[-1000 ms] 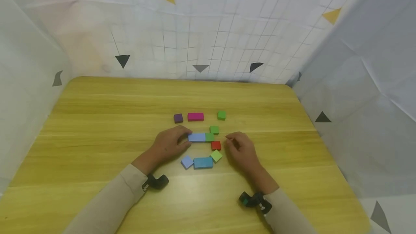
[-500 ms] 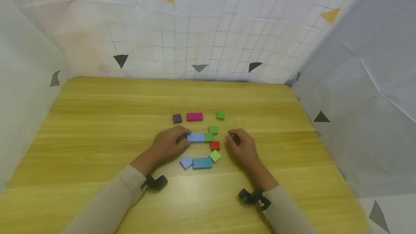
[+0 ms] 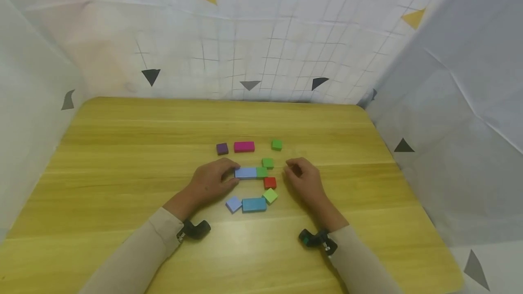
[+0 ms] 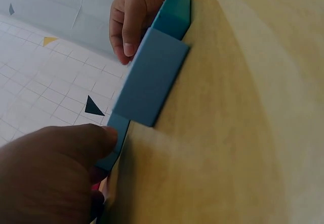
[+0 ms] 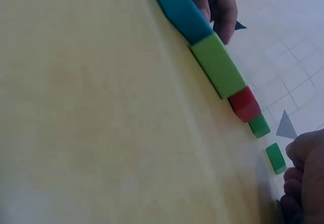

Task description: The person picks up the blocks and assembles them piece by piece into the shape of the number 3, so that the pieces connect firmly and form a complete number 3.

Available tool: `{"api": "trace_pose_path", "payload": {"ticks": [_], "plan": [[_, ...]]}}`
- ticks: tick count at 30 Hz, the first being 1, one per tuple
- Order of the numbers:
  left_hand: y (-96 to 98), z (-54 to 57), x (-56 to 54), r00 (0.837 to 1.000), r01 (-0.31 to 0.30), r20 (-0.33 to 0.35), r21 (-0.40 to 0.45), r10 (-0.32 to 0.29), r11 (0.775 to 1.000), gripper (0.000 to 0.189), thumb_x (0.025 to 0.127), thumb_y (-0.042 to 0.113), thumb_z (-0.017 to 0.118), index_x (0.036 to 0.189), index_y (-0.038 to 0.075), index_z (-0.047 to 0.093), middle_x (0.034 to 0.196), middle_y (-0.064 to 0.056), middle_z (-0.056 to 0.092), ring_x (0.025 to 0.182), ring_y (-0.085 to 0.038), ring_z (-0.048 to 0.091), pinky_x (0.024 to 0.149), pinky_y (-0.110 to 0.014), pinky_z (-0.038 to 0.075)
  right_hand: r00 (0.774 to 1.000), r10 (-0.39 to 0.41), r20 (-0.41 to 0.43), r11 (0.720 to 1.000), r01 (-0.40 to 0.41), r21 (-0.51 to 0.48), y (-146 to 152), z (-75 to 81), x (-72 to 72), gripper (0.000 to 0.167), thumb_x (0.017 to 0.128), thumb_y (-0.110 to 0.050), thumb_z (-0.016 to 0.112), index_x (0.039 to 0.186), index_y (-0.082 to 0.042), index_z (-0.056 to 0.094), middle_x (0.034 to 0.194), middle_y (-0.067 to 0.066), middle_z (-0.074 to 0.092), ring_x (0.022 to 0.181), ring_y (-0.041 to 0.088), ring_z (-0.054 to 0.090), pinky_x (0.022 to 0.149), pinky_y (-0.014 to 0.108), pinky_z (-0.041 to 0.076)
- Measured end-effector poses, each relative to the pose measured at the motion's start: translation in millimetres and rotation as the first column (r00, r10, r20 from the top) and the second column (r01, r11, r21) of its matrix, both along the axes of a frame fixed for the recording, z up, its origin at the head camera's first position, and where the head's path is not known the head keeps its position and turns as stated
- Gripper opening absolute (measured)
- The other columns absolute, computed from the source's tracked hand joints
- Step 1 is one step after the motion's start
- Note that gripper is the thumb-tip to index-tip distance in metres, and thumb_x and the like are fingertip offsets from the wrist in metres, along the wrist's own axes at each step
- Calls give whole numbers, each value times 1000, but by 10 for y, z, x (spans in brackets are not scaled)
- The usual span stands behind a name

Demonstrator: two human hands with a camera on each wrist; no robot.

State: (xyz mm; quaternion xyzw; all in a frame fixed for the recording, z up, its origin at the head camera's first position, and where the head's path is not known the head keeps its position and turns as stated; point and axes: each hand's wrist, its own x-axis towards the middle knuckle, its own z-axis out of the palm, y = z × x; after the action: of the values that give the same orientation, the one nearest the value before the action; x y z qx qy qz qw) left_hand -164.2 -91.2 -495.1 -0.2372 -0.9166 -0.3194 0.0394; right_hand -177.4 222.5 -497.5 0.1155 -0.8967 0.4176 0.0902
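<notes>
My left hand (image 3: 213, 178) rests at the left end of a long light blue block (image 3: 246, 173), thumb and fingers pinching its sides. A green block (image 3: 262, 173) sits flush against that block's right end. A second green block (image 3: 267, 163) lies just behind it, and a red block (image 3: 270, 183) just in front. To the right, my right hand (image 3: 304, 179) hovers by the table, its fingers loosely curled with nothing seen in them. In the left wrist view the thumb (image 4: 105, 139) presses the light blue block's side.
Nearer the body, a small periwinkle block (image 3: 234, 204), a blue oblong block (image 3: 254, 205) and a lime block (image 3: 270, 196) form a row. Farther back lie a purple block (image 3: 222, 149), a magenta block (image 3: 244, 147) and another green block (image 3: 277, 144). White sheets surround the wooden table (image 3: 122, 149).
My right hand has shifted slightly away from the body, staying right of the blocks. The left hand keeps its hold, and the blocks have stayed in place.
</notes>
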Motion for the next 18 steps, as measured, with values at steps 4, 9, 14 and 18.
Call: {"api": "trace_pose_path", "payload": {"ticks": [4, 9, 14, 18], "plan": [[9, -22, -13, 1000, 2, -6, -4, -2, 1000, 36, 91, 38, 69, 124, 24, 65, 118, 13, 66, 102, -5, 61, 90, -33, 52, 1000, -8, 0, 1000, 8, -14, -6, 3, -112, 21, 94, -19, 69, 112, -7, 69, 102, 6, 69, 91, 19, 63, 80, 37, 54], [28, -19, -5, 1000, 11, -3, 9, -11, 1000, 35, 91, 37, 69, 123, 23, 66, 118, 11, 66, 103, -7, 62, 90, -35, 53, 999, -29, 12, 999, 30, -21, -7, 1, -228, 22, 95, -21, 68, 111, -7, 69, 103, 7, 69, 93, 21, 63, 83, 41, 54], [18, -7, 4, 1000, 5, 13, -8, -5, 1000, 35, 91, 38, 69, 123, 24, 65, 118, 12, 66, 105, -7, 62, 92, -33, 52, 1000, -30, 8, 999, 30, -10, -35, 5, -316, 23, 95, -20, 68, 113, -6, 69, 105, 9, 69, 95, 24, 64, 85, 42, 54], [-5, 2, -4, 1000, -3, 7, -16, 4, 1000, 34, 91, 37, 70, 123, 24, 65, 118, 11, 66, 105, -8, 62, 91, -34, 52, 1000, -23, -10, 1000, 23, -14, -74, 22, -399, 25, 94, -18, 68, 114, -4, 68, 103, 12, 69, 94, 26, 64, 83, 42, 54]]}}
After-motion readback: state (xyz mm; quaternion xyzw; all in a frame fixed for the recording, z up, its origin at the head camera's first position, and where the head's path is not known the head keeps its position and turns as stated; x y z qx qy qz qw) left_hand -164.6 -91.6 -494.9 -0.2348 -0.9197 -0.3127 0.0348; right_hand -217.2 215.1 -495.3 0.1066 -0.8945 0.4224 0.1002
